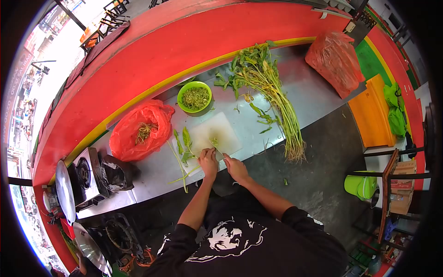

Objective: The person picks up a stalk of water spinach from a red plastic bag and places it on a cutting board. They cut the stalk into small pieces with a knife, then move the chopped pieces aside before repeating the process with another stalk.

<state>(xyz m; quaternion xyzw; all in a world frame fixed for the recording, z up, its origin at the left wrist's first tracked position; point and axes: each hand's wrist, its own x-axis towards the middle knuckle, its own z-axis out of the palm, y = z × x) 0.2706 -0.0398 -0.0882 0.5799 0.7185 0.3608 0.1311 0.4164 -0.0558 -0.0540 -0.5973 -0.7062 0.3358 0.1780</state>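
Stems [214, 142] lie on the cutting board [226, 131], their near ends pinched under the curled fingers of the left hand [208, 159], likely to stop them rolling. Just right of that grip the right hand [235, 167] is closed around a knife [221, 155], blade barely visible. Beyond the grip sits a green bowl [180, 99] of chopped pieces; the uncut bunch [272, 92] lies farther right.

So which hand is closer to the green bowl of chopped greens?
Left. The left hand rests on the cutting board, on the person's side of the green bowl; the right hand sits further right at the board's near edge, farther from the bowl.
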